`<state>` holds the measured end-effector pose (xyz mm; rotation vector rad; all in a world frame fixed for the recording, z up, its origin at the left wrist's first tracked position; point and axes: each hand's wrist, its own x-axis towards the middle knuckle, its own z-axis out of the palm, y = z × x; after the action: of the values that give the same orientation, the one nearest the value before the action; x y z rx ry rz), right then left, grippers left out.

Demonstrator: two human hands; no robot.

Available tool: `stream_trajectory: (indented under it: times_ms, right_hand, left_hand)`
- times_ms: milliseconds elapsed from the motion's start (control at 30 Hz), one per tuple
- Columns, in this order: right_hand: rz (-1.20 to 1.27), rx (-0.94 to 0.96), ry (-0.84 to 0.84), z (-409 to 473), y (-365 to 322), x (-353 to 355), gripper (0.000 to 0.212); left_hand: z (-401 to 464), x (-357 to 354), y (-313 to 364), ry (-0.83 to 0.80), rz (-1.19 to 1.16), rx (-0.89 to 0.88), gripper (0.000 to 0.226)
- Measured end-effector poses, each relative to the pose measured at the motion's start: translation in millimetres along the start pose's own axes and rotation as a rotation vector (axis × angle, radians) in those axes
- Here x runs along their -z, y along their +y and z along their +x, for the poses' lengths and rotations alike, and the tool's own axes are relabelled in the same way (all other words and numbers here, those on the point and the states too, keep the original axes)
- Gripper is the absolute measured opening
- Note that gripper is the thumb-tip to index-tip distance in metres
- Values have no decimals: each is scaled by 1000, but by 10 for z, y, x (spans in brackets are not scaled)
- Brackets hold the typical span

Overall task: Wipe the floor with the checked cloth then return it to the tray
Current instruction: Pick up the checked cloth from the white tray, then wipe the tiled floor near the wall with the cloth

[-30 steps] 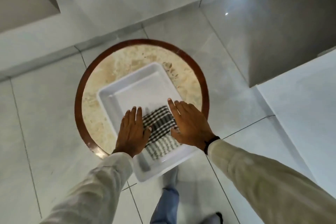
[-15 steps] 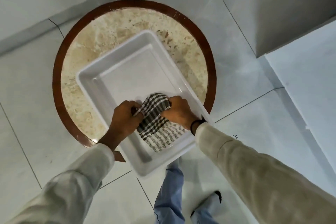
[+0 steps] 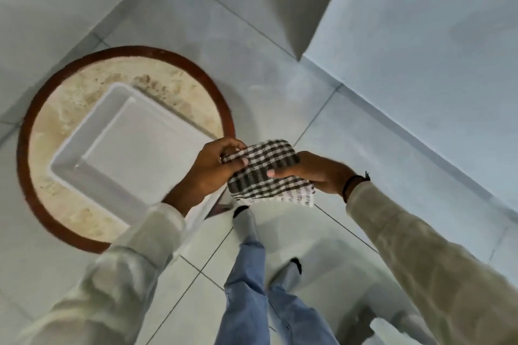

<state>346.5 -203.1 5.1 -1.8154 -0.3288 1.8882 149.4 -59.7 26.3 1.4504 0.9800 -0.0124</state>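
Held the cloth (image 3: 269, 172) in both hands at centre frame, lifted clear of the tray (image 3: 134, 145) and hanging over the floor (image 3: 350, 126) just right of the tray's near corner. Left hand (image 3: 210, 168) pinched the cloth's left edge, thumb on top, fingers curled beneath. Right hand (image 3: 314, 173) closed on the right edge, thumb pressed across the checks. Stretched folded between the two grips, lower edge drooping toward the shoe (image 3: 245, 221) below.

Sat bare at centre left, that tray, on the round stone table (image 3: 84, 92) with the dark rim. Nothing visible inside it.

Judged as the opening stage only: cloth out of the tray, grip secured, no contact with the tiles. Wiping not yet begun, since the cloth hung well above the floor at standing height. Left to do, by this reading: stooping or crouching, pressing the cloth to the tiles, rubbing across them, then carrying it back and laying it in the tray. No dirt or wet patch discernible on the pale tiles, so no telling where the wiping belonged.
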Motion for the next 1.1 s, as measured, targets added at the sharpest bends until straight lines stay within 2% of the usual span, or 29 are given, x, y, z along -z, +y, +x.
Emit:
stream_trajectory:
  times_ms: [100,233,367,467,533,633,733,800,867,933,967,1067,1100]
  right_hand:
    - [85,26,45,-246,647,391,52]
    - [175,27,228,-87,1630,755,48]
    - [338,-39,359,579,2631,1077,39]
    - [435,-54,453,1326,3363,1343,34]
    - [443,-71,559,1840,3810,1528,31]
    - [213,-79,821,2587,4352,1826,36]
    - [-237,-63,1040,3048,4556,1981,44]
    - [-554,-78,1033,3356,4640,1992,47]
    - [-739,-123,828,3660,4737,1943,49]
    - [-687,-160,668,3902,4857,1924,68]
    - [-636,-148,707,3980,4903,1938,76]
    - [-593,-19,1119,4166,4976,2000,66]
    - [-566,-1,1153,4240,4995,2010,66]
  left_hand:
    - [179,-739,-20,-63,97,-37,23]
    - [609,-1669,-479,-138,197,-42,21]
    - [1283,-2471,-1274,-173,293,-49,16]
    - [1982,-2945,-2107,-130,437,-116,11]
    - [2451,-3104,-2696,-96,583,-133,19]
    - [3119,-3206,-3589,-57,879,-197,40]
    - [3661,-3274,-4165,-6,1102,-351,53]
    - [3979,-3354,-4439,34,1199,-444,60]
    - [4206,-3402,-4624,53,1231,-487,64]
    - [4332,-3414,-4823,62,1225,-520,67]
    - [4377,-3396,-4920,56,1228,-542,69]
    - [4449,-3278,-5150,36,1276,-576,74]
    - [4478,-3250,-5200,29,1286,-590,74]
